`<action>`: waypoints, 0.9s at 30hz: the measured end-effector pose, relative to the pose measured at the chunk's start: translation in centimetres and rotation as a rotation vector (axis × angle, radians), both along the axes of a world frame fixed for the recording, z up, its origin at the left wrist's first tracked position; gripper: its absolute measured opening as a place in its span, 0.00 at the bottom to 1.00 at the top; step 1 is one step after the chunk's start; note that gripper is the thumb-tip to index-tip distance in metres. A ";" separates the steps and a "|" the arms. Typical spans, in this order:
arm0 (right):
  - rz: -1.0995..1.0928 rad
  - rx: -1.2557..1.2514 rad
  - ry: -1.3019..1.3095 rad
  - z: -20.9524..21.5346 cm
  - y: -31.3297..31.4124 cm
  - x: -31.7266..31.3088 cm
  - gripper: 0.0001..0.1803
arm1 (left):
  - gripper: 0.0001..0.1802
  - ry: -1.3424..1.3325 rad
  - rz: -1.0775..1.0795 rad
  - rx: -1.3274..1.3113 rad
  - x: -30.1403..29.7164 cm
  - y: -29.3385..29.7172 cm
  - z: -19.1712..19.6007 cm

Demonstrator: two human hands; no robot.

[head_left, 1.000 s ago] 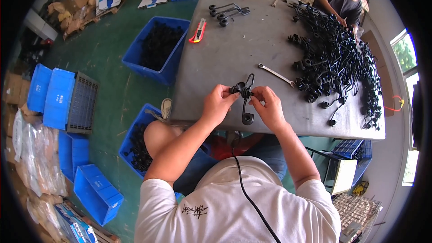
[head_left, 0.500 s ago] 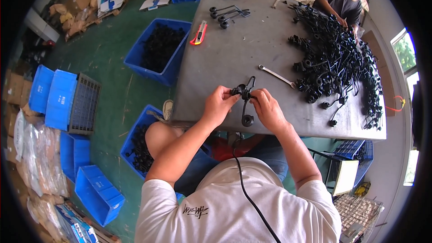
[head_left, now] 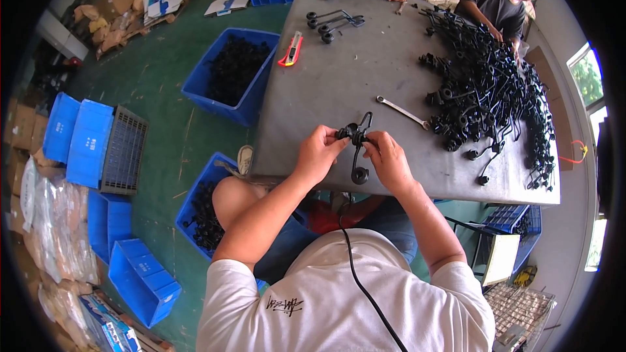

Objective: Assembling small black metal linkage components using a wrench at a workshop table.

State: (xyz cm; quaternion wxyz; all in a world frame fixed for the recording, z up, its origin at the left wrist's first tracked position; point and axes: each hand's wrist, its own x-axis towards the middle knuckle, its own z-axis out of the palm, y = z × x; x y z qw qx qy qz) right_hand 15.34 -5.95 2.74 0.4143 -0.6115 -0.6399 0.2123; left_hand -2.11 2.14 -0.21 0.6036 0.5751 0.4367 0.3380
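Note:
Between my hands, over the near edge of the grey table (head_left: 313, 101), is a black part with a thin bent rod and round ends (head_left: 359, 175). My left hand (head_left: 319, 153) pinches its left knob with thumb and fingers. On the other side, my right hand (head_left: 389, 161) is closed on the part's right end. One rod loop points away from me and a ring-shaped end hangs toward me. The grip points are partly covered by my fingers. Beyond my right hand a combination wrench (head_left: 402, 112) lies on the tabletop.
A large heap of black rod parts (head_left: 482, 91) covers the table's right side. A red utility knife (head_left: 291, 49) and several black parts (head_left: 334, 21) lie farther back. Blue bins (head_left: 225, 107) of black pieces stand left. Two co-workers sit at the far side, one handling a part.
The far co-worker's hands have moved apart, one now reaching to the right along the table edge. My hands keep nearly the same hold on the black part.

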 end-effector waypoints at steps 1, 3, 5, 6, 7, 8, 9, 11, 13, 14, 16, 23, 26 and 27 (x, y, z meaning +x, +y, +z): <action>-0.047 -0.036 0.038 -0.1 -0.1 -0.2 0.10 | 0.16 0.000 0.002 0.000 0.0 0.0 0.2; -0.093 -0.072 0.076 -0.5 -0.1 -0.4 0.10 | 0.14 0.009 -0.015 0.003 0.2 -0.1 0.5; -0.161 0.118 -0.222 -1.3 0.0 -0.7 0.10 | 0.14 0.005 -0.005 0.012 0.2 -0.2 0.4; -0.162 0.118 -0.221 -1.2 0.0 -0.9 0.10 | 0.15 0.000 0.005 0.022 0.2 -0.3 0.4; -0.160 0.056 0.005 -1.0 0.0 -1.2 0.10 | 0.15 0.000 0.004 0.022 0.2 -0.4 0.5; -0.157 -0.006 0.231 -0.8 -0.1 -1.4 0.10 | 0.15 -0.012 0.020 0.027 0.3 -0.6 0.6; -0.154 -0.006 0.231 -0.5 -0.1 -1.5 0.10 | 0.15 -0.024 0.039 0.031 0.3 -0.8 0.8; -0.230 -0.119 0.501 0.0 -0.1 -1.6 0.08 | 0.15 -0.021 0.050 0.045 0.2 -0.7 0.6; -0.216 -0.147 0.531 -0.4 -0.1 -1.3 0.08 | 0.15 -0.020 0.053 0.055 0.4 -0.8 0.6; -0.201 -0.173 0.563 -0.5 -0.1 -1.1 0.07 | 0.15 -0.006 0.058 0.072 0.5 -0.8 0.5; -0.177 -0.173 0.553 -0.4 0.0 -0.8 0.06 | 0.15 0.007 0.066 0.090 0.5 -0.7 0.5; -0.040 0.045 0.053 0.3 -0.1 0.0 0.06 | 0.15 0.046 0.071 0.219 0.4 -0.6 -0.3; -0.066 0.024 0.058 0.5 -0.2 -0.1 0.06 | 0.15 0.053 0.070 0.230 0.4 -0.6 -0.3; -0.067 0.025 0.058 0.5 -0.2 -0.1 0.06 | 0.15 0.057 0.070 0.237 0.4 -0.6 -0.3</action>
